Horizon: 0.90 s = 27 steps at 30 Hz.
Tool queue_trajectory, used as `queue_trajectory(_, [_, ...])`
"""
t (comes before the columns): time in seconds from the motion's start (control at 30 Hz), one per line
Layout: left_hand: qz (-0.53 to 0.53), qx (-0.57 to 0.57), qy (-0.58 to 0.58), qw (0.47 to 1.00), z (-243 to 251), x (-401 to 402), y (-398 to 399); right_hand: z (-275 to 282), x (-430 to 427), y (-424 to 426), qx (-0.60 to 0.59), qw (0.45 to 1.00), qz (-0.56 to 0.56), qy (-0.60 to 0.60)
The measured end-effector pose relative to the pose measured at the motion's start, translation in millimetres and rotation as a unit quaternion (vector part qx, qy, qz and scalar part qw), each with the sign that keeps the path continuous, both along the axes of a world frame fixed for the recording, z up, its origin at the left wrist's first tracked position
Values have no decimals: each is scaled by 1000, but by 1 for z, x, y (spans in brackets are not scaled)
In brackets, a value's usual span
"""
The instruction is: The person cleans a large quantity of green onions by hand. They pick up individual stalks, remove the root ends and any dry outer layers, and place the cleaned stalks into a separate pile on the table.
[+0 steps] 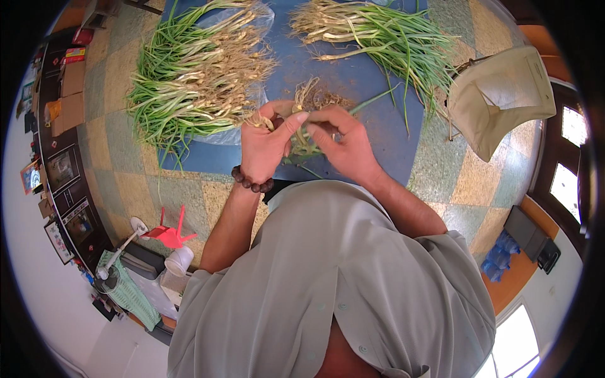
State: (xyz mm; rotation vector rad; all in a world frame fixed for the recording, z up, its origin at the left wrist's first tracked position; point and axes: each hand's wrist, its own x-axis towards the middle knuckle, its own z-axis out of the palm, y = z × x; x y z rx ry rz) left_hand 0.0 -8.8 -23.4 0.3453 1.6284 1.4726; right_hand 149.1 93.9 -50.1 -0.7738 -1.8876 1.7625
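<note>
Near the front edge of a blue table (189,158), my left hand (267,141) is closed on a green onion (298,106) whose roots point away from me. A beaded bracelet circles that wrist. My right hand (342,137) is close beside it, thumb and fingers drawn together at the same stalks; whether it pinches one is hard to see. Behind my hands lie brown root scraps (331,97). A big pile of green onions (203,71) lies at the left, roots facing right, partly on clear plastic (227,137). Another bunch of green onions (368,28) lies at the back right.
A beige fabric chair (501,99) stands right of the table on the checkered floor (116,156). Behind me at the left are a red plastic stool (168,235), a white bucket (179,261) and a fan (113,260). Cardboard boxes (71,99) line the left side.
</note>
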Motion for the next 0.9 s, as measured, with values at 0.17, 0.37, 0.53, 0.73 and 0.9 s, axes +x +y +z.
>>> queue_trajectory(0.17, [-11, -26, 48, 998, 1, 5, 1, -1, -3, 3, -153, 985, -44, 67])
queue_trajectory(0.37, [-74, -16, 149, 986, -6, 2, -5, -4, -8, 10, -233, 972, -20, 27])
queue_trajectory(0.53, [-17, 16, 31, 999, -11, -3, -15, -89, -28, 72, 242, 960, -23, -140])
queue_trajectory(0.73, [60, 55, 16, 997, -26, -5, -18, -153, -43, 155, 598, 700, 124, -370])
queue_trajectory(0.9, [86, -26, -55, 994, -20, -9, -16, -104, -32, 103, 362, 914, 80, -167])
